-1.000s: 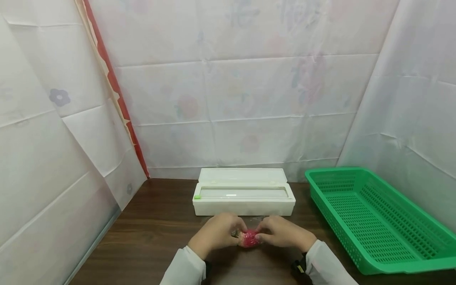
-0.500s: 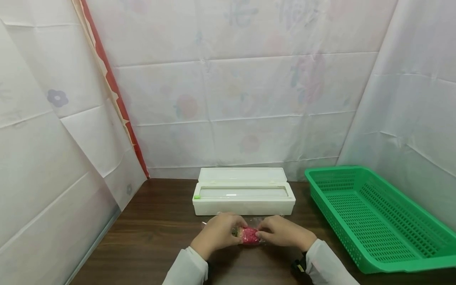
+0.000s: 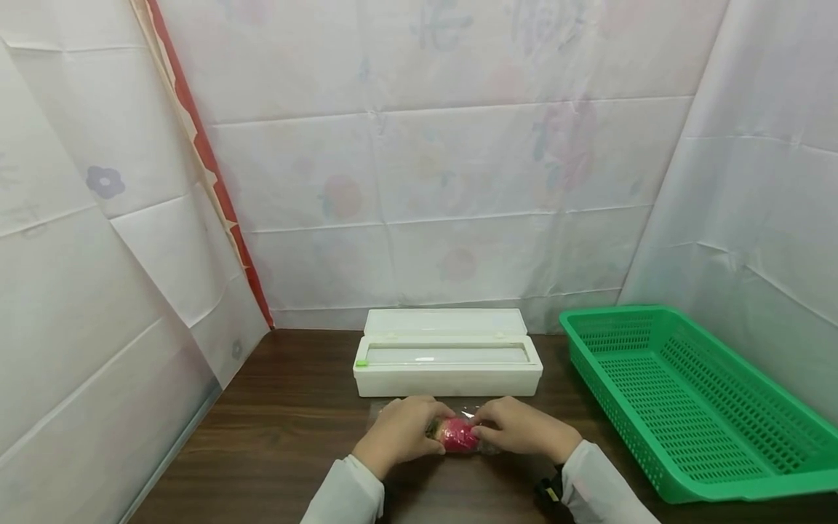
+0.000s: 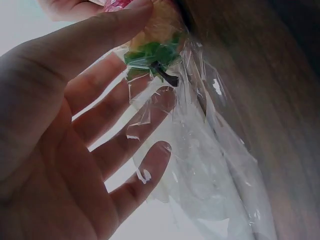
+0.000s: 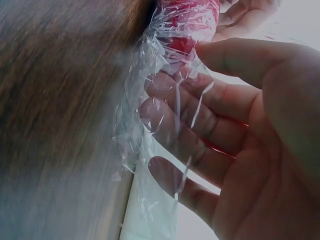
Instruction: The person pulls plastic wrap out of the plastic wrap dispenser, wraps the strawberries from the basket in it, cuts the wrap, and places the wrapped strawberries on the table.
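Between the two hands, low in the head view, lies a red fruit [image 3: 458, 434] wrapped in clear cling film. Its yellowish stem end, green leaves [image 4: 150, 54] and short dark stem show in the left wrist view. The left hand [image 3: 402, 434] holds that end between thumb and forefinger, its other fingers spread behind loose cling film [image 4: 200, 155]. At the opposite end, the right hand [image 3: 521, 428] grips the wrapped fruit, thumb tip against the red side. Crinkled film [image 5: 131, 107] trails past its remaining fingers in the right wrist view.
Just beyond the hands stands a long white cling film dispenser [image 3: 448, 382], lid raised, with a small green slider at its left. A green perforated basket [image 3: 618, 386] occupies the right side. White sheeting [image 3: 458, 160] encloses the dark wooden table [image 3: 288, 415].
The fruit has turned a little between the fingers, and the loose film around the hands has shifted. Both hands stay nearly in place, the left edging slightly right.
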A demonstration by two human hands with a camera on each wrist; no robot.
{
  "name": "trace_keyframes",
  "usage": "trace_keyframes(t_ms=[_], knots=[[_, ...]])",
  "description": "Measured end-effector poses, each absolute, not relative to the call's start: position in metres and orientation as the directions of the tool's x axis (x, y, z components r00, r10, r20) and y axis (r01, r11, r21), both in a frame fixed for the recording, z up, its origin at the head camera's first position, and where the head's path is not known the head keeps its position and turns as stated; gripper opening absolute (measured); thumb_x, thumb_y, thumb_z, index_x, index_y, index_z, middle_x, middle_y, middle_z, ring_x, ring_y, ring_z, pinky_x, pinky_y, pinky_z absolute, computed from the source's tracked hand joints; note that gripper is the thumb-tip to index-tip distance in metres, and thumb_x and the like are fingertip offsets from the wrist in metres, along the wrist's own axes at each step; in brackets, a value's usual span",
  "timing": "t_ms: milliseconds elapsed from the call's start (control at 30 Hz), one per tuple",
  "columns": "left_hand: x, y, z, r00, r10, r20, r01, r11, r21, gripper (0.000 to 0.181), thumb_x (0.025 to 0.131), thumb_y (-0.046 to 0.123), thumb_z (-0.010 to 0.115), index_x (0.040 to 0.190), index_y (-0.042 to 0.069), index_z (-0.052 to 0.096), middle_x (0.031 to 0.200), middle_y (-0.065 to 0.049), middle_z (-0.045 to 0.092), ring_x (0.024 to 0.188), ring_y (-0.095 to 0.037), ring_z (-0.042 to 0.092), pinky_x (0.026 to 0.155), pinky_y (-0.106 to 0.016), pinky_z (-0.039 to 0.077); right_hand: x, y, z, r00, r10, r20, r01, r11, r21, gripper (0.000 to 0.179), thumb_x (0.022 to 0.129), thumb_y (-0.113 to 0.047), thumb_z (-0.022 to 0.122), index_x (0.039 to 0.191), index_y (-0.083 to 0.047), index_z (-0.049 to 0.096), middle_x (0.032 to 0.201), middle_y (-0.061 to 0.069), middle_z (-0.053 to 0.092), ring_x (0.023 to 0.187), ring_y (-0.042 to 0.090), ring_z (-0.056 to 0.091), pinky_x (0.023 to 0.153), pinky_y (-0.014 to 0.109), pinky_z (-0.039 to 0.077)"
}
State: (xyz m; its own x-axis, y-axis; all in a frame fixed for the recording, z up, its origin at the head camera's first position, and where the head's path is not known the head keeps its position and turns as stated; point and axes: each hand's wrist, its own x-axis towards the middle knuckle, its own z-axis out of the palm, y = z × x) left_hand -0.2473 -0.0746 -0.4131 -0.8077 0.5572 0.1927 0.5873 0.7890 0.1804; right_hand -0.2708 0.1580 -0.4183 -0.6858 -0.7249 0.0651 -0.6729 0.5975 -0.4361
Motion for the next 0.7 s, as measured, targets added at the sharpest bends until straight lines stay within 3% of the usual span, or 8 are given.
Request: trace_keyframes(t_ms=[200,467,567,700], knots=[[-0.247,-0.075,-0.411,-0.807,0.559,0.189,0.588,0.790,0.173,0.048,0.068,0.044,0.079,0.112,0.028,0.067,0.105,0.011,0.066,0.094,-0.009,0.059,0.075,-0.036,0.051,-0.271,0.161,-0.416,-0.696,-0.716,0.058,-0.667,0.615,-0.420,0.021,0.093,-0.029,0.057,0.102,-0.016,0.070,0.094,-0.009,0.067,0.080,-0.001,0.055,0.071,0.029,0.054],[-0.249,-0.078,-0.411,-0.823,0.549,0.145,0.568,0.795,0.213,0.050,0.073,0.048,0.074,0.116,0.025,0.065,0.108,0.006,0.067,0.097,-0.012,0.058,0.079,-0.038,0.052,-0.272,0.169,-0.410,-0.687,-0.722,0.084,-0.695,0.619,-0.365,0.016,0.087,-0.010,0.061,0.099,-0.012,0.071,0.093,-0.004,0.068,0.080,0.001,0.055,0.072,0.031,0.054],[-0.249,-0.078,-0.412,-0.824,0.551,0.136,0.567,0.791,0.231,0.049,0.075,0.048,0.072,0.118,0.025,0.065,0.107,0.005,0.067,0.097,-0.011,0.058,0.081,-0.039,0.052,-0.272,0.168,-0.410,-0.686,-0.713,0.144,-0.711,0.616,-0.341,0.017,0.088,-0.017,0.062,0.102,-0.011,0.069,0.096,-0.003,0.067,0.087,0.006,0.057,0.076,0.034,0.054],[-0.248,-0.079,-0.412,-0.823,0.554,0.126,0.566,0.782,0.261,0.048,0.076,0.047,0.071,0.118,0.025,0.064,0.108,0.006,0.067,0.099,-0.011,0.058,0.083,-0.040,0.051,-0.270,0.159,-0.412,-0.652,-0.726,0.220,-0.749,0.571,-0.336,0.039,0.086,-0.037,0.066,0.115,-0.011,0.063,0.107,0.000,0.064,0.098,0.014,0.057,0.084,0.037,0.051]])
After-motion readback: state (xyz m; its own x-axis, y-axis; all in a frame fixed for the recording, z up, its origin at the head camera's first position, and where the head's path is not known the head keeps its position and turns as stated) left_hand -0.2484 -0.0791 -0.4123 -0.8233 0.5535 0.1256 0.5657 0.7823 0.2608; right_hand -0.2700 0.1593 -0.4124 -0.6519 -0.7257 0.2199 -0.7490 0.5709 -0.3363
